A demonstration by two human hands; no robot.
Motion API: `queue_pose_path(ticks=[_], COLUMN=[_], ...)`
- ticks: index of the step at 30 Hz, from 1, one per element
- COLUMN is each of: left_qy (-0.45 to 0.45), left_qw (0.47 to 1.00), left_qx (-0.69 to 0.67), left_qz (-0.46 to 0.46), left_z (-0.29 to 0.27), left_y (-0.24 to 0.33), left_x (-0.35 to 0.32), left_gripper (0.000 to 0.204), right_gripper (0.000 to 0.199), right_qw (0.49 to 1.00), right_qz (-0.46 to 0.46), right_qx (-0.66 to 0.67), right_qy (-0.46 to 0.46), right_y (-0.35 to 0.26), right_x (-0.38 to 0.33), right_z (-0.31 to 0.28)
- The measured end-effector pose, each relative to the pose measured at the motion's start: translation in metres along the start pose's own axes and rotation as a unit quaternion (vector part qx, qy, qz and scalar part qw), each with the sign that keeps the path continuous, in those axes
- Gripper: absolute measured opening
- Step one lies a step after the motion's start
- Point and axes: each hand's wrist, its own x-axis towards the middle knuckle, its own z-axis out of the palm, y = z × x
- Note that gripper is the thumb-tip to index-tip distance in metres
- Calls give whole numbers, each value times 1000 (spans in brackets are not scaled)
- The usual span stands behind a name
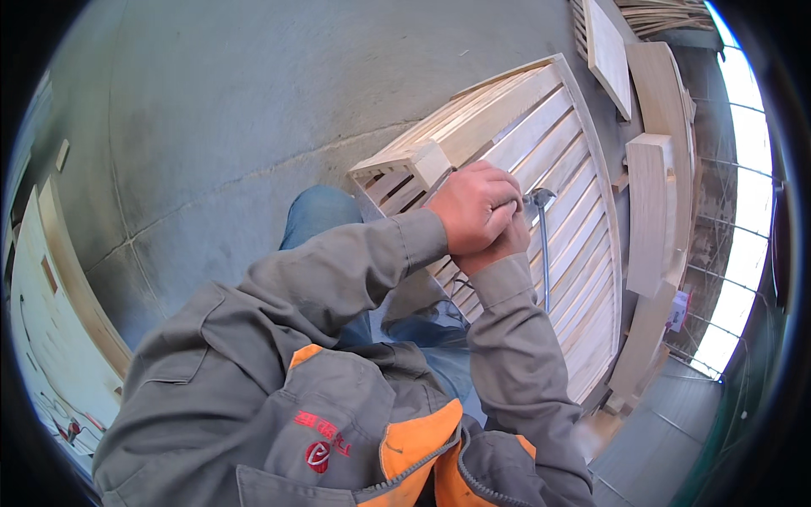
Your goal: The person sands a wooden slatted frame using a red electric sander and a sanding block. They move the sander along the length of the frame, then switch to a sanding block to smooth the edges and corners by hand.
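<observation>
My left hand (475,205) lies curled on top of my right hand (500,250), both pressed together over a slatted wooden frame (583,253) of pale boards. A hammer (542,253) with a metal head and a thin metal shaft sits just right of my fingers. Its head touches my left fingertips and its shaft runs down along the slats. My right hand is mostly hidden under the left, and I cannot tell what it holds. A wooden block (429,162) is fixed at the frame's near left corner.
Grey concrete floor (253,110) stretches to the left and behind. More wooden boards and frames (655,203) lean at the right near bright windows (748,194). A pale curved wooden panel (51,296) lies at the far left. My knee in blue jeans (321,215) is beside the frame.
</observation>
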Motion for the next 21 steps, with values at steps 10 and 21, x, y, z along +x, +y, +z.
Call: queue_pose_path(ticks=[10,21], left_qy=[4,-62], left_qw=[1000,995], left_qx=[12,10], left_qz=[-4,-81], left_z=[-57,-60], left_y=[-10,-9], left_x=[12,28], left_gripper=[18,20], right_gripper=[44,45], right_qw=[1000,996], right_qz=[1,92], right_qx=[-10,20], right_qy=[1,6], right_y=[-31,-50], right_x=[55,66], right_z=[18,-5])
